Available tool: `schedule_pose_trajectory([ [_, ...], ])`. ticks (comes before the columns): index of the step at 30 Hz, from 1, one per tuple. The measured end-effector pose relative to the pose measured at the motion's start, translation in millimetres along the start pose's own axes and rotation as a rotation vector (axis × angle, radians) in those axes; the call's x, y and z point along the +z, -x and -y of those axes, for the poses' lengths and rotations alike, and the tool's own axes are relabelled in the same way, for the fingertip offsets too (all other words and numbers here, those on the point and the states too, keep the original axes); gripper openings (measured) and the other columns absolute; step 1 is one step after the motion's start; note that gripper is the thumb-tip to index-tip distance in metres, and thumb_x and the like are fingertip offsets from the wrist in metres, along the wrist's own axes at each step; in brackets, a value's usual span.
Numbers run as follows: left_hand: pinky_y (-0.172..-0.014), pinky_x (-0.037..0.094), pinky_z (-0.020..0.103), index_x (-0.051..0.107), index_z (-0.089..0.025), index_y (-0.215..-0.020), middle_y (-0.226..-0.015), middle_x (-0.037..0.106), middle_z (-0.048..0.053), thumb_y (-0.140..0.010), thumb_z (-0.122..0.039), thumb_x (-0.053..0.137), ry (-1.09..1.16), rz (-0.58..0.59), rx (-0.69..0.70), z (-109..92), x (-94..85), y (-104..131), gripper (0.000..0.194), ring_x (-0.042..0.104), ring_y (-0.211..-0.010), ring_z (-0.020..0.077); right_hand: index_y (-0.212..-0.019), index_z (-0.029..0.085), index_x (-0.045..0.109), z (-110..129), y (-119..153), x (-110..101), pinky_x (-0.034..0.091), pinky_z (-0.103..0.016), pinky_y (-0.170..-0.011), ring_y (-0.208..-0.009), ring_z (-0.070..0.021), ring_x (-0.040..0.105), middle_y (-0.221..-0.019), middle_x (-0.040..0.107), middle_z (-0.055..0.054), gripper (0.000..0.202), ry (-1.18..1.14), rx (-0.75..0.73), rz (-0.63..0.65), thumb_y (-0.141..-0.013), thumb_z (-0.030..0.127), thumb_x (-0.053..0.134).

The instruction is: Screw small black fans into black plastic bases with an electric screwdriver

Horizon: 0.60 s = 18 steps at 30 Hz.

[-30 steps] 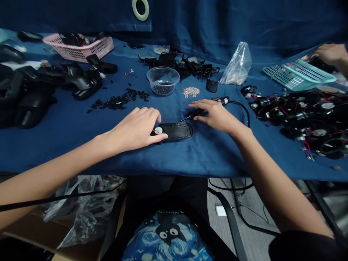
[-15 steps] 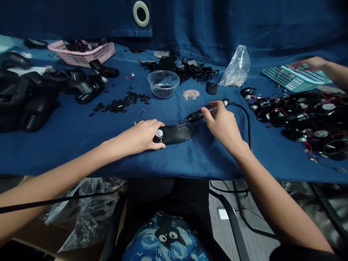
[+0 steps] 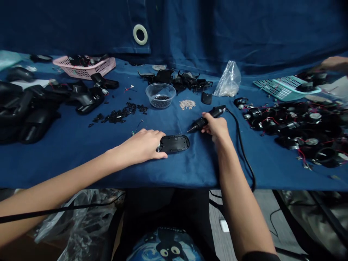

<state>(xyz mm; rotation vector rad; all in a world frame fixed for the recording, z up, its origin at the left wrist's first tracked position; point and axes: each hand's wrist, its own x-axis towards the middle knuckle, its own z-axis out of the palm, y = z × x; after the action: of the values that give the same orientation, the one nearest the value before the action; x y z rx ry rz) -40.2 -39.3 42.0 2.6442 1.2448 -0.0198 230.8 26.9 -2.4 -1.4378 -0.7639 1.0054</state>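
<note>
Since a second ago, the right hand (image 3: 217, 127) has gone from spread fingers over the corded black driver (image 3: 198, 124) to a close wrap round it. Take the black casing (image 3: 175, 144), lying mid-way along the blue table (image 3: 174, 174), as the dial's centre: black housings (image 3: 36, 121) lie toward nine o'clock, a pink basket (image 3: 89, 73) and scattered small black pieces (image 3: 130, 108) toward ten. The left hand (image 3: 145, 145) pinches the casing's left end, thumb on the near edge. At eleven stands a clear bowl (image 3: 150, 95); silver bits (image 3: 187, 104) sit at one. At two, the driver's tip is just beside the casing's right end; whether they touch, I can't tell. Well beyond is a turquoise basket (image 3: 272, 89), near a co-worker's hand (image 3: 334, 64). Wired parts (image 3: 315, 116) crowd three.
</note>
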Motion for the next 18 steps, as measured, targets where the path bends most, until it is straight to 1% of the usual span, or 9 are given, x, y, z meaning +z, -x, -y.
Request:
schedule_pose_trajectory([
  [2, -0.092, 0.041, 0.040, 0.053, -0.017, -0.132, -0.115, 0.066, 0.011, -0.084, -0.063, 0.058, 0.055, -0.018, 0.006, 6.1, -2.2, 0.8, 0.067, 0.061, -0.106, 0.0301, -0.084, 0.017, 0.057, 15.5, 5.9, -5.6, 0.032, -0.020, -0.032, -0.036, -0.0116, 0.050, -0.045, 0.051, 0.003, 0.026, -0.064, 0.025, -0.029, -0.073, 0.038, 0.067],
  [3, -0.092, 0.042, 0.039, 0.053, -0.018, -0.132, -0.115, 0.066, 0.010, -0.085, -0.066, 0.054, 0.096, -0.044, 0.010, 11.0, -5.9, -1.4, 0.067, 0.061, -0.106, 0.0291, -0.077, 0.019, 0.054, 25.5, 8.9, -7.6, 0.032, -0.019, -0.032, -0.038, -0.0094, 0.049, -0.048, 0.052, 0.003, 0.024, -0.146, 0.049, -0.025, -0.075, 0.040, 0.064],
  [5, -0.090, 0.043, 0.036, 0.055, -0.018, -0.128, -0.115, 0.066, 0.009, -0.090, -0.064, 0.047, 0.175, -0.169, 0.010, 25.5, -18.7, -13.6, 0.060, 0.061, -0.103, 0.0253, -0.071, 0.020, 0.048, 47.5, 13.1, -9.9, 0.030, -0.015, -0.032, -0.037, -0.0048, 0.042, -0.050, 0.047, 0.005, 0.025, -0.392, 0.113, 0.071, -0.077, 0.042, 0.059],
  [8, -0.084, 0.043, 0.032, 0.061, -0.016, -0.111, -0.106, 0.068, 0.009, -0.094, -0.049, 0.049, 0.178, -0.438, -0.023, 58.6, -45.8, -52.6, 0.039, 0.062, -0.095, 0.0204, -0.070, 0.018, 0.047, 75.4, 12.9, -7.3, 0.029, -0.013, -0.031, -0.038, -0.0018, 0.035, -0.051, 0.038, 0.006, 0.030, -0.687, 0.188, 0.282, -0.082, 0.045, 0.053],
  [9, -0.083, 0.042, 0.031, 0.063, -0.016, -0.105, -0.102, 0.068, 0.008, -0.093, -0.044, 0.051, 0.137, -0.475, -0.033, 71.3, -54.3, -69.4, 0.033, 0.061, -0.092, 0.0201, -0.071, 0.018, 0.047, 81.3, 11.3, -4.6, 0.031, -0.012, -0.032, -0.039, -0.0016, 0.036, -0.052, 0.039, 0.006, 0.031, -0.745, 0.192, 0.323, -0.083, 0.046, 0.052],
  [11, -0.081, 0.041, 0.032, 0.066, -0.015, -0.100, -0.098, 0.069, 0.009, -0.090, -0.036, 0.055, 0.063, -0.444, -0.054, 95.7, -66.8, -104.3, 0.026, 0.061, -0.089, 0.0202, -0.071, 0.018, 0.046, 86.7, 6.7, 3.1, 0.035, -0.012, -0.035, -0.042, -0.0018, 0.040, -0.055, 0.043, 0.005, 0.028, -0.807, 0.184, 0.323, -0.083, 0.043, 0.054],
  [13, -0.079, 0.041, 0.031, 0.069, -0.015, -0.099, -0.098, 0.070, 0.010, -0.087, -0.032, 0.055, 0.018, -0.308, -0.074, 115.6, -71.1, -136.5, 0.025, 0.061, -0.089, 0.0209, -0.073, 0.019, 0.045, 84.6, 2.0, 11.8, 0.037, -0.011, -0.037, -0.045, -0.0024, 0.044, -0.058, 0.046, 0.005, 0.024, -0.804, 0.171, 0.274, -0.082, 0.038, 0.057],
  [16, -0.073, 0.040, 0.027, 0.072, -0.018, -0.097, -0.095, 0.072, 0.008, -0.078, -0.030, 0.062, 0.014, -0.078, -0.052, 132.6, -64.8, -173.0, 0.024, 0.062, -0.085, 0.0201, -0.075, 0.020, 0.043, 74.7, -2.8, 21.7, 0.039, -0.012, -0.037, -0.044, -0.0033, 0.046, -0.059, 0.049, 0.006, 0.023, -0.737, 0.161, 0.214, -0.077, 0.035, 0.060],
  [18, -0.067, 0.039, 0.025, 0.074, -0.020, -0.090, -0.088, 0.073, 0.005, -0.071, -0.029, 0.068, 0.025, 0.018, -0.026, 136.3, -57.5, -188.6, 0.022, 0.062, -0.076, 0.0179, -0.075, 0.021, 0.042, 68.2, -3.4, 24.6, 0.040, -0.014, -0.037, -0.044, -0.0045, 0.046, -0.059, 0.049, 0.006, 0.024, -0.698, 0.147, 0.194, -0.076, 0.036, 0.061],
])
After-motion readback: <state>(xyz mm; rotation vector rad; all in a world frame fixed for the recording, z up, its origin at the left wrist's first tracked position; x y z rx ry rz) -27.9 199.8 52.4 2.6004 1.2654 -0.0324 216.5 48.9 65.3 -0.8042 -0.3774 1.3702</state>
